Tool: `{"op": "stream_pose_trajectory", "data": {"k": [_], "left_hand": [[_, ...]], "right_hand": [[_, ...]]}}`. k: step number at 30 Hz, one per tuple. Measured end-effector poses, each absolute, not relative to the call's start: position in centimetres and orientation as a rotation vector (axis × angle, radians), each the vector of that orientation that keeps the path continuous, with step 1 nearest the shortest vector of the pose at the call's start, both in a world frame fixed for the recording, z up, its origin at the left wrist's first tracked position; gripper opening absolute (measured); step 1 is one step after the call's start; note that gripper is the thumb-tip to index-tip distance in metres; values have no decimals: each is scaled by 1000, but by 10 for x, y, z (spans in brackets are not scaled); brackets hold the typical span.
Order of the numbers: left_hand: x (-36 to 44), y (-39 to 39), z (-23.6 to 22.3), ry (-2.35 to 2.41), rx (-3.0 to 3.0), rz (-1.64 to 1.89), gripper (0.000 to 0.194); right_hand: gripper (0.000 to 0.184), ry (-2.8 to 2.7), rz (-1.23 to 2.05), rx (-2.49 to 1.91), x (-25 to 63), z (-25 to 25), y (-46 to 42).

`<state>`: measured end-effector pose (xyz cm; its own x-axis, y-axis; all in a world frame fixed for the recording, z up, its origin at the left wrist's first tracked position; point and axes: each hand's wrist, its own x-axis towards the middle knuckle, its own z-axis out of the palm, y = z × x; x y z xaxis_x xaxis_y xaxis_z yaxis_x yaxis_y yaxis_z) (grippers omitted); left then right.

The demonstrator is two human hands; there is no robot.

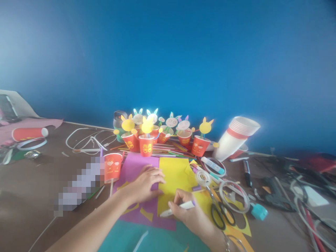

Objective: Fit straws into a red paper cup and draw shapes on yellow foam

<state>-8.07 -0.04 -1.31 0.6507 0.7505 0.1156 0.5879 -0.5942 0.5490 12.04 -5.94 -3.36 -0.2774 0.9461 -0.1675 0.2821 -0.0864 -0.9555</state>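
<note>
A yellow double-happiness character, 囍 (146,147), can be read on the front-centre red cup (146,143).

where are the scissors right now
In the head view, the black-handled scissors lie right of centre in the lower part, just beside the person's right hand, partly over yellow paper.

The marker (187,205) looks smooth plastic, the yellow sheet (173,175) matt paper.

A rectangular yellow paper sheet (173,175) and a purple-ended slim white pen (187,205) were recorded; yellow characters (147,148) were noted on a red tapered paper cup (146,140).
</note>
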Motion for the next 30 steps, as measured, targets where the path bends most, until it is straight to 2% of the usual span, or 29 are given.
{"op": "stream_pose_trajectory", "data": {"k": [19, 30], "left_hand": [[-84, 2, -21, 999, 2429, 517, 25], [-83, 1, -18, 1002, 2438, 516, 19]], "right_hand": [[23, -1625, 1360, -1406, 119, -40, -59], [25, -1586, 1321, -1406, 117, -39, -58]]}}
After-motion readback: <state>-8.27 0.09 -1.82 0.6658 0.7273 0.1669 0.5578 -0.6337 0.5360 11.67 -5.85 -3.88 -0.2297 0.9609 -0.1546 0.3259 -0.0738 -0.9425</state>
